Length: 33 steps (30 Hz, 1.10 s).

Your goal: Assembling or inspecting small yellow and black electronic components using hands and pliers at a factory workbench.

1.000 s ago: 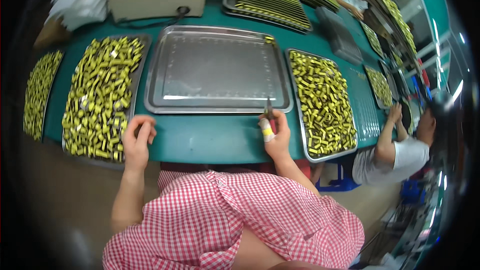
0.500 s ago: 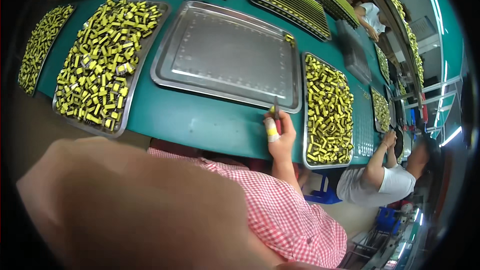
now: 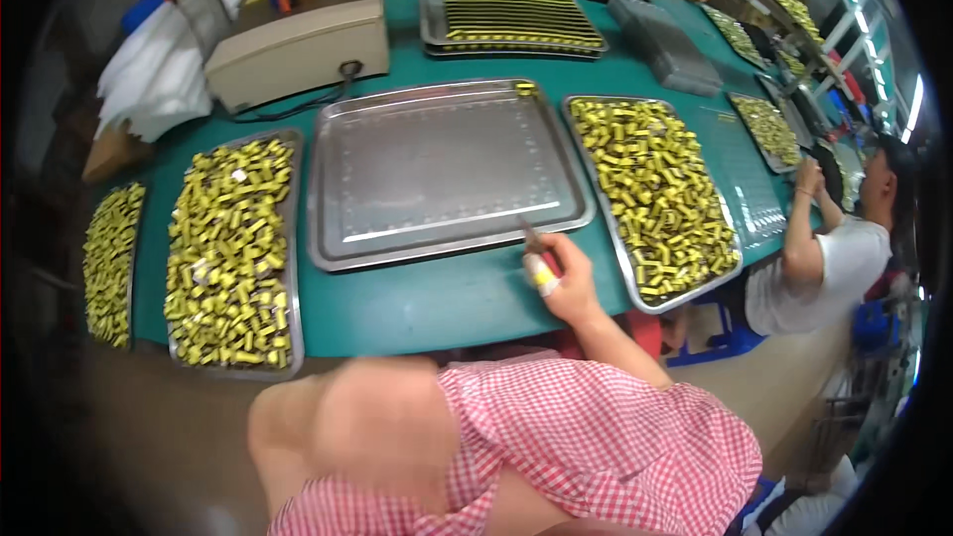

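One thin tool point(image 3: 529, 236), stiff, light and likely slippery, sits pinched near its lower end in the right hand point(image 3: 566, 283); the blurred left hand's fingers cannot be told.

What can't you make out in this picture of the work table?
- Left hand: hidden in the head view behind the blurred arm close to the camera.
- Thin tool in the right hand: too small to identify.
- Yellow parts in the right tray: too small to identify.
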Available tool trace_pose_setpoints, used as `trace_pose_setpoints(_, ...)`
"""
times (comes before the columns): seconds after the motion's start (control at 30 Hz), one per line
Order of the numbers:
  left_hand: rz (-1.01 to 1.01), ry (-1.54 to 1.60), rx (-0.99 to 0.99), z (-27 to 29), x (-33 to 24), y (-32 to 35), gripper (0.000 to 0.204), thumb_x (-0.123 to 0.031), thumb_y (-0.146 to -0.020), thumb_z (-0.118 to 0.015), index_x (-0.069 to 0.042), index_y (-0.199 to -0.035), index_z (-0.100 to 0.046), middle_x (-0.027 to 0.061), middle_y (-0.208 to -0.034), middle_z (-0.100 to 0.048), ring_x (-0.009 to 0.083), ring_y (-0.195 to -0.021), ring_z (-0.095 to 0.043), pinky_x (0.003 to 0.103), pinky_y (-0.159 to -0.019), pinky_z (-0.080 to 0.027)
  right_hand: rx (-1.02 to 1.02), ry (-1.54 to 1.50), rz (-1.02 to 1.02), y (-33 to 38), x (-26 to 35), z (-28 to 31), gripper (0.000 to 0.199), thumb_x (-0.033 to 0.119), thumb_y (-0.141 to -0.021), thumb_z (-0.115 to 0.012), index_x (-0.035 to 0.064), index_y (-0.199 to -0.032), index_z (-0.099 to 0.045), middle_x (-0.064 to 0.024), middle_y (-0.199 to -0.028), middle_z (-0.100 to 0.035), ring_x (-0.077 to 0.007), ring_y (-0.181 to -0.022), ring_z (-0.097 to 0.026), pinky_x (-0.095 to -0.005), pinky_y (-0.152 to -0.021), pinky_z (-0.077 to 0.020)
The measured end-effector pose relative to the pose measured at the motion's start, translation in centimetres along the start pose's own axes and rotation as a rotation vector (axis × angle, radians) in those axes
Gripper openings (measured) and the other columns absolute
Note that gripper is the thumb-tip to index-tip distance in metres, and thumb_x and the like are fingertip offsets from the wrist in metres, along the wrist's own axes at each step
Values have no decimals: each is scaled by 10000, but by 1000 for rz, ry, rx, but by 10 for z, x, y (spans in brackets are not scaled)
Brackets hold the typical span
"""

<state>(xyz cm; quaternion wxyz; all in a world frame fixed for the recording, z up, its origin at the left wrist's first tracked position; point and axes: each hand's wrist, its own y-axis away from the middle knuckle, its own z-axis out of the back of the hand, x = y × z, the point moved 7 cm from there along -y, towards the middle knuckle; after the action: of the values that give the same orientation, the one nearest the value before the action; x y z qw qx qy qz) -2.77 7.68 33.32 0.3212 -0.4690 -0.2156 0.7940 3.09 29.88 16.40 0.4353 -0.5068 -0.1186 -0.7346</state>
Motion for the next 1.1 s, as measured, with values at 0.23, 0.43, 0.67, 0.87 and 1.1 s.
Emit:
trace_pose_setpoints(0.23,475,-1144,-733,15,44,117,194,51,-582,-667,-40,-706,-549,71,-708,-513,224,-607,-485,300,-526,-390,-26,-12,-29,1,11,5,132,82,-808,-588,18,-917,-552,-30,-809,-579,-106,-763,-529,-234,-710,-415)
trace_pose_setpoints(0.43,1147,-47,-1209,-34,10,230,203,-107,-878,-438,-35,-701,-506,49,-681,-491,140,-562,-447,241,-468,-349,9,-45,3,-2,10,-6,168,80,-782,-612,22,-924,-544,-32,-813,-581,-103,-764,-528,-232,-703,-418)
trace_pose_setpoints(0.67,820,538,-1959,-43,24,288,310,-332,-922,-406,-45,-849,-496,57,-691,-506,151,-558,-463,273,-459,-373,37,56,-2,-2,15,-7,163,39,-753,-615,12,-901,-552,-41,-807,-574,-119,-744,-533,-242,-696,-426)
trace_pose_setpoints(0.87,925,283,-1893,-27,10,303,258,-237,-891,-485,15,-851,-524,83,-714,-534,136,-549,-460,255,-440,-363,33,21,63,-1,19,-8,187,66,-745,-626,10,-905,-547,-42,-790,-567,-125,-723,-529,-247,-679,-428)
trace_pose_setpoints(1.1,869,276,-1953,-25,0,310,213,-192,-872,-516,7,-795,-523,85,-677,-528,142,-523,-462,270,-441,-365,49,47,117,0,10,-3,211,56,-732,-628,5,-919,-545,-57,-794,-574,-128,-720,-535,-249,-673,-434)
